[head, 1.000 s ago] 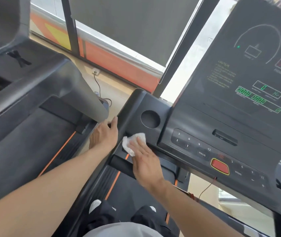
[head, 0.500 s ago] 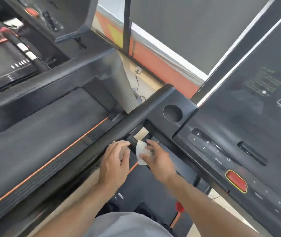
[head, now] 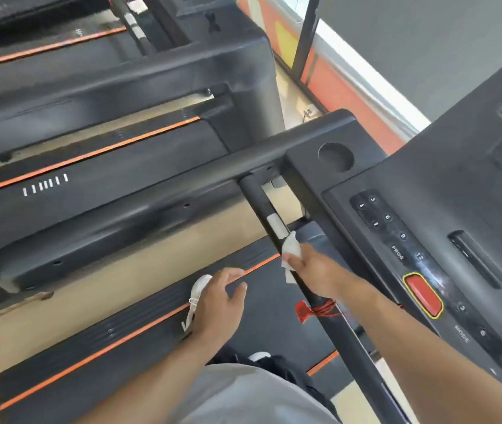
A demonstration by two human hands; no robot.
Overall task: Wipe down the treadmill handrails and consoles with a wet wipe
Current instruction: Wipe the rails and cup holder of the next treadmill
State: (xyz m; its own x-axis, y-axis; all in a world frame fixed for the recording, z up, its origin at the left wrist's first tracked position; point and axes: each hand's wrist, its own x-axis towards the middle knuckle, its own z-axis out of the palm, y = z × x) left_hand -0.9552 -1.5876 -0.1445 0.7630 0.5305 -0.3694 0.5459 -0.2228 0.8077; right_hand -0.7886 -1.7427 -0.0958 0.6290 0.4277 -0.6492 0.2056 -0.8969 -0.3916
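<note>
Right hand (head: pixel 317 272) gripped the white wet wipe (head: pixel 291 247) against the black front handrail bar (head: pixel 257 203), beside its silver sensor patch (head: pixel 275 225); left hand (head: pixel 219 304) hung free over the belt, fingers relaxed, holding nothing. Work was on that bar, which ran below the console (head: pixel 402 240). The long side handrail (head: pixel 158 175) to the left, the near stretch of bar and the keypad showed no wipe contact, so probably much was left.

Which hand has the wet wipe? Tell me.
The right hand: it grips the white wet wipe against the black inner handrail. The left hand hangs over the treadmill belt with loose fingers, holding nothing.
</note>
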